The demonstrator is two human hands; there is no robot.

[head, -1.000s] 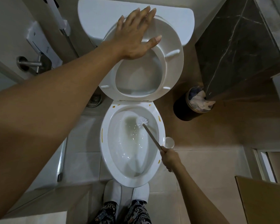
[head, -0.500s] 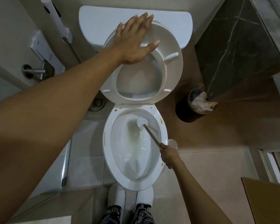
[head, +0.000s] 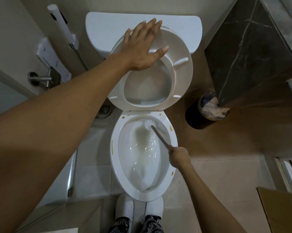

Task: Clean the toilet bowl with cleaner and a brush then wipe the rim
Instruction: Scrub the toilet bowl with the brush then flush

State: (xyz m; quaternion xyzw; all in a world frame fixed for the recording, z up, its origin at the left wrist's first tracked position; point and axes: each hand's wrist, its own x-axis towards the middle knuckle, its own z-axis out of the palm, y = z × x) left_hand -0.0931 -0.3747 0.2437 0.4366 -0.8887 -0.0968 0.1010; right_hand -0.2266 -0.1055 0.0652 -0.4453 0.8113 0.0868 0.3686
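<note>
The white toilet bowl (head: pixel 114 158) lies below me with cloudy water inside and small yellow-brown spots along its rim. My right hand (head: pixel 179 156) grips the dark handle of the toilet brush (head: pixel 149 124), whose white head touches the upper inner wall of the bowl. The raised seat (head: pixel 180 76) leans back against the tank (head: pixel 105 29). My left hand (head: pixel 142 47) rests flat on the seat's top left, fingers straight and spread.
A black waste bin (head: pixel 196 116) with crumpled paper stands right of the bowl, under a dark marble counter (head: pixel 253 52). A bidet sprayer (head: pixel 61 24) and a paper holder (head: pixel 41 78) hang on the left wall. My white slippers (head: pixel 125 209) touch the bowl's front.
The brush head has slid a little to the left along the back of the bowl. My view has shifted so the toilet sits lower in frame. My left hand stays on the seat.
</note>
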